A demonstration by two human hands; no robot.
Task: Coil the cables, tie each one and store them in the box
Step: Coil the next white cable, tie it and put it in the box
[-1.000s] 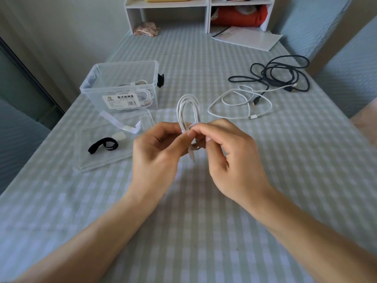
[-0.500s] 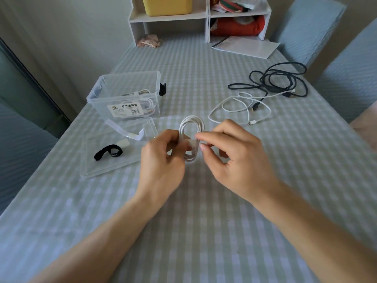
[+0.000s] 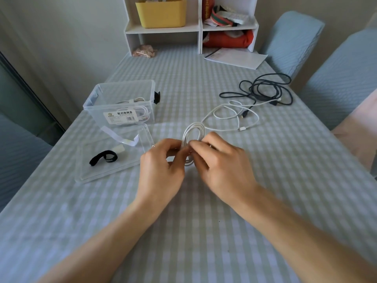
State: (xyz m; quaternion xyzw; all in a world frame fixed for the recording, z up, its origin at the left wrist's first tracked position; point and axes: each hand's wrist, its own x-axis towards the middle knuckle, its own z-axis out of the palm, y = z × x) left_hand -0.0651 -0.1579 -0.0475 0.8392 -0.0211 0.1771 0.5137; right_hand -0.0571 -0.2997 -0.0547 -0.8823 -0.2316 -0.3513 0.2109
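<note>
A coiled white cable (image 3: 194, 132) stands as a narrow loop between my hands at the table's middle. My left hand (image 3: 161, 166) pinches its lower part from the left, and my right hand (image 3: 220, 162) pinches it from the right; the coil's middle is hidden by my fingers. A clear plastic box (image 3: 120, 105) with a white cable inside stands to the left. Its clear lid (image 3: 114, 158) lies in front of it, with a black strap (image 3: 104, 159) and white ties (image 3: 124, 140) on it. A loose white cable (image 3: 230, 115) and a tangled dark cable (image 3: 265, 90) lie at the right.
A white shelf unit (image 3: 191, 27) with a yellow bin stands at the table's far end, papers (image 3: 236, 58) in front of it. Blue covered chairs (image 3: 336, 74) flank the right side. The checked tablecloth (image 3: 183, 231) covers the table.
Both hands have lowered the coil towards the table and keep working at its middle. The view has tilted up, showing more of the shelf.
</note>
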